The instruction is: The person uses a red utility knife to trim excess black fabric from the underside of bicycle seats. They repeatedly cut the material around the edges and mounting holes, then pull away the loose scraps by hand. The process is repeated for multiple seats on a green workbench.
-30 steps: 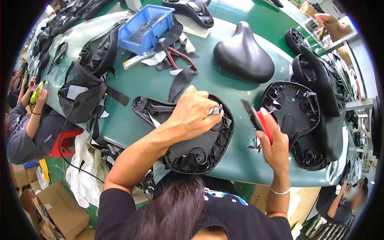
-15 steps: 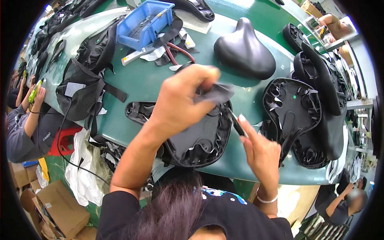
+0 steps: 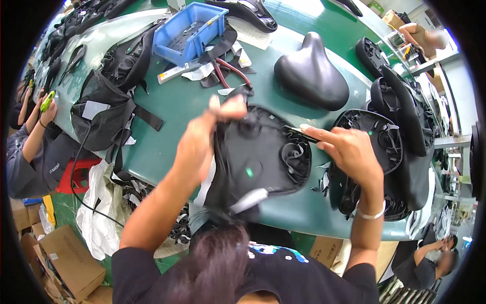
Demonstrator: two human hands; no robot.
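An upturned black bicycle saddle [image 3: 263, 167] lies at the table's front edge, its hollow underside and gathered cover edge facing up. Around its upper left rim my left hand [image 3: 200, 139] is closed, with the fingertips blurred. My right hand [image 3: 349, 149] pinches a slim knife-like tool [image 3: 302, 134], whose tip rests at the saddle's right rim. White strips of material [image 3: 248, 201] show along the saddle's near side. Its nose is hard to make out under my left arm. Just beyond my left fingers lies a pair of red-handled pliers [image 3: 223, 71].
A blue bin [image 3: 190, 35] stands at the back with black scraps beside it. A finished saddle [image 3: 311, 71] sits right side up, and more saddles [image 3: 374, 137] are stacked at right. A black mesh bag-like piece [image 3: 101, 114] lies left. Co-workers [image 3: 33, 157] are at both sides.
The saddle has turned and its wide part now lies further right and up. My left hand has moved down and left to its rim; my right hand has shifted up and right with the tool.
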